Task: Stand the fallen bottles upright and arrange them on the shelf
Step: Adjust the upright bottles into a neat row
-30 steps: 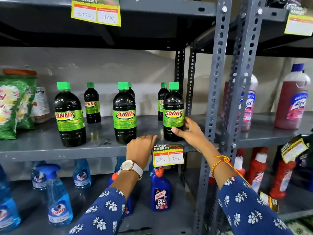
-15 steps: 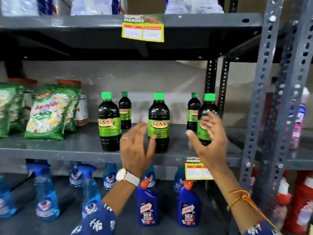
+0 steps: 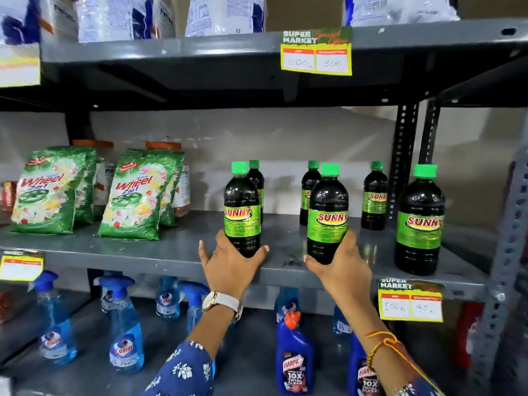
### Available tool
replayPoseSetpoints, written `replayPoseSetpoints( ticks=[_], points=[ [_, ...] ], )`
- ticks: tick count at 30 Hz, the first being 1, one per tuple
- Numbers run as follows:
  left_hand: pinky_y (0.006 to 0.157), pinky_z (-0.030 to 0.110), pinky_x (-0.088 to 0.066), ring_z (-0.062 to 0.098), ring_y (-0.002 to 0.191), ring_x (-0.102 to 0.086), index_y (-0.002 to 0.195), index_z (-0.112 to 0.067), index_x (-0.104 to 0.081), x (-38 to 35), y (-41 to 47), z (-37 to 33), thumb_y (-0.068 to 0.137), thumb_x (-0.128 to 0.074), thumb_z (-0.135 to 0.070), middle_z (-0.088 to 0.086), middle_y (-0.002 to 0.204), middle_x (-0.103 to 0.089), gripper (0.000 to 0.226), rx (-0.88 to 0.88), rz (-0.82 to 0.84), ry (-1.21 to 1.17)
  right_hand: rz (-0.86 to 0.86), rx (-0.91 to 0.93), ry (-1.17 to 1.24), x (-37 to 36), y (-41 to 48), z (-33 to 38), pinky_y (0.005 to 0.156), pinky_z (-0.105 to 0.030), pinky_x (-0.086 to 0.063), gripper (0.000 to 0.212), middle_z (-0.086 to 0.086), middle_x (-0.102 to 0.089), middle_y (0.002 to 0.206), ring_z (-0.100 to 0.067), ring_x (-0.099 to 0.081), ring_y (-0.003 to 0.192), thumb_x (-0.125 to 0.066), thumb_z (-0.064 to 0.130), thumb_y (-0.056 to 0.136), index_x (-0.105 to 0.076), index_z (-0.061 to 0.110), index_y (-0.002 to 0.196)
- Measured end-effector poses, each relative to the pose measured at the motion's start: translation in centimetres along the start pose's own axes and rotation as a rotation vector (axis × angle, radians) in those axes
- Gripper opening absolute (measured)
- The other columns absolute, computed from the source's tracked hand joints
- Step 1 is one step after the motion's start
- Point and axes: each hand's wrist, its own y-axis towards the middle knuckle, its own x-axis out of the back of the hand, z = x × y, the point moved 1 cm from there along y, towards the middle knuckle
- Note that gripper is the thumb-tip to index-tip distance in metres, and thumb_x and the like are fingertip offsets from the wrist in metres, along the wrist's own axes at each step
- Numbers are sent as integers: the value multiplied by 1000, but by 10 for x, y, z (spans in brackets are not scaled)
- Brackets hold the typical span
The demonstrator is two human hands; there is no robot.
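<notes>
Several dark Sunny bottles with green caps stand upright on the grey middle shelf (image 3: 177,250). My left hand (image 3: 228,264) cups the base of the front left bottle (image 3: 242,207). My right hand (image 3: 340,265) wraps the base of the front middle bottle (image 3: 328,212). A third front bottle (image 3: 420,221) stands alone to the right, near the upright post. Three smaller-looking bottles stand in a back row: one (image 3: 256,178) behind the left bottle, one (image 3: 308,190) behind the middle bottle, one (image 3: 375,195) further right.
Green Wheel detergent packs (image 3: 137,195) and orange-lidded jars fill the shelf's left part. Blue spray bottles (image 3: 125,332) and Harpic bottles (image 3: 294,358) stand on the shelf below. Yellow price tags (image 3: 410,302) hang on shelf edges. A perforated steel post (image 3: 505,252) stands at right.
Both hands were raised open in front of the bottles half a second ago. They have since closed around the bases of the left and middle front bottles. The view shifted left.
</notes>
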Motion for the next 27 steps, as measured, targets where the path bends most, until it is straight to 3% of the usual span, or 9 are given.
replayPoseSetpoints(
  ticks=[7,17,20,23,25,27],
  points=[
    [111,46,-12,26,88,-66,109,-1,-46,-2,-1,4,65,-72,-52,11,87,-70,72,-41,-44,-41,-31,2,-80,1,1,3,71,-42,-50,90,-15,-61,113,-38,-63,91,-75,49,63,-30,7,128],
    [111,42,-5,27,90,-66,109,-2,-45,-1,1,6,66,-68,-58,13,88,-70,75,-32,-5,-25,-43,-1,-61,-1,0,2,74,-43,-51,91,-12,-61,115,-37,-64,93,-74,52,62,-29,10,128],
    [111,44,-7,29,105,-60,124,0,-37,1,0,4,64,-67,-63,18,108,-66,92,-42,16,-36,7,14,-59,1,-2,3,80,-45,-50,105,-15,-54,127,-37,-60,105,-72,57,64,-15,8,139],
    [109,53,-19,35,131,-32,137,4,-21,6,-8,-2,64,-64,-67,26,143,-32,110,-39,-64,-62,80,37,72,14,-1,-2,93,-49,-45,115,-15,-29,149,-33,-43,128,-69,57,68,7,18,145],
    [106,54,-24,36,132,-26,136,2,-24,8,-20,-18,70,-62,-64,27,145,-26,101,-100,-182,-133,16,99,152,32,1,-9,97,-44,-43,104,-11,-27,150,-26,-38,132,-66,52,74,3,23,146],
    [107,48,-22,31,133,-24,134,0,-28,7,-33,-44,76,-56,-55,24,145,-28,85,-194,-235,-228,-101,201,220,53,3,-16,95,-33,-44,84,-10,-41,140,-17,-43,124,-66,39,80,-16,18,144]
  ],
)
